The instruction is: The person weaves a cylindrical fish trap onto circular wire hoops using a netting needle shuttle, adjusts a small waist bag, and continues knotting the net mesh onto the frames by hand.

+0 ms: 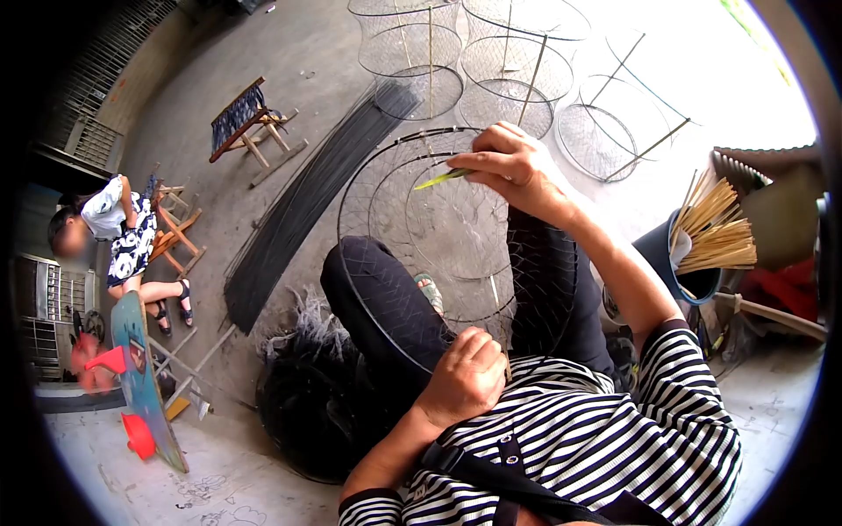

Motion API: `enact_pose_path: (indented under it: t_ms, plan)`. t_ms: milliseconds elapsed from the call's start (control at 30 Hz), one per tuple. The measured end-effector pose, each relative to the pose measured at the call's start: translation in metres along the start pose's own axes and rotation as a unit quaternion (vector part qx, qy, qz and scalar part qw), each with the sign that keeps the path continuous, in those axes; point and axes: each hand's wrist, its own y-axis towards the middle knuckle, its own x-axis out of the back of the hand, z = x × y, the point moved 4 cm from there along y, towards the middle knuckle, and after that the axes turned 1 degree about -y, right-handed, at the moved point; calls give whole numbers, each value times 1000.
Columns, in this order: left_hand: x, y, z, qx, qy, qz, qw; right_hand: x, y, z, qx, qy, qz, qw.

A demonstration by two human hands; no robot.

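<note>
A round wire-hoop net cage [383, 324] lies over my knees, its mesh spread across both dark trouser legs. My left hand [467, 375] is closed at the near side of the hoop, close to my striped shirt; the fingers seem to pinch the rim or netting, though the exact grip is hidden. At the far rim, my right hand [517, 167] is raised, with thumb and fingers pinching a slim yellow-green netting needle [443, 178] that points left. The dark wrapped far rim [421, 138] passes just beside this hand.
Finished-looking net cages [410, 39] stand ahead. A bundle of black rods [307, 206] lies on the floor at left, near a folding stool [250, 123]. To the right is a bucket [660, 254] of bamboo sticks [715, 232]. A seated person [123, 219] is beside a tilted board [140, 377].
</note>
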Motion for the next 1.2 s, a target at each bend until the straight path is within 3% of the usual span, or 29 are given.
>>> enact_pose_path:
  t_ms: [133, 200, 267, 333, 400, 467, 567, 600, 633, 667, 700, 733, 800, 833, 900, 967, 1000, 1067, 1100, 1133, 1167, 1200]
  plan:
    - [-7, 8, -1, -25, 19, 4, 999, -23, 25, 40, -14, 128, -19, 992]
    - [1, 7, -2, -20, 84, 2, 996, -36, 29, 39, -51, 63, -2, 997]
    - [15, 4, 1, 14, 173, -9, 985, -11, 26, 55, 45, -47, -84, 994]
    - [33, 1, 6, 80, 266, -18, 960, 26, 25, 81, 78, -27, -101, 991]
    - [44, -3, 11, 77, 331, -72, 938, 27, 12, 68, 101, -52, -83, 990]
    - [53, 0, 7, 62, 373, -104, 920, 18, -2, 57, 178, -189, -19, 966]
    - [52, 6, -8, -1, 380, -75, 922, 7, -16, 69, 160, -180, 82, 967]
    - [49, 7, -11, -17, 373, -62, 925, 3, -13, 73, 131, -41, 35, 990]
    - [47, 9, -12, -26, 369, -55, 927, 2, -16, 78, 1, 200, 3, 980]
    - [48, 12, -11, -31, 368, -57, 927, -1, -18, 81, -87, 379, -13, 921]
    - [49, 14, -11, -35, 367, -59, 928, -5, -21, 84, -165, 545, -63, 820]
    - [57, 17, -9, -7, 371, -77, 926, -3, -27, 80, -267, 553, -30, 789]
    - [79, 28, -6, 57, 337, -142, 929, 10, -35, 81, -205, 299, -72, 929]
    - [80, 36, -3, 36, 309, -149, 939, 29, -41, 102, -137, 134, -92, 977]
    - [71, 48, 0, -1, 255, -124, 959, 54, -60, 143, -34, 32, -68, 997]
    - [41, 51, 6, -27, 170, -42, 984, 70, -83, 143, 30, 254, 0, 967]
    - [26, 47, 9, -38, 129, 6, 991, 84, -94, 132, -4, 343, 6, 939]
    - [3, 19, 15, -9, 89, 18, 996, 131, -136, 100, -179, 413, -158, 879]
    - [4, 8, 16, 3, 62, -3, 998, 158, -163, 81, -284, 392, -276, 830]
    - [8, -2, 17, 16, 37, -16, 999, 178, -188, 60, -371, 336, -316, 806]
    - [12, -9, 16, 34, 38, -11, 999, 187, -199, 46, -379, 251, -208, 866]
    - [16, -15, 15, 54, 39, -9, 998, 187, -216, 36, -458, 146, -42, 876]
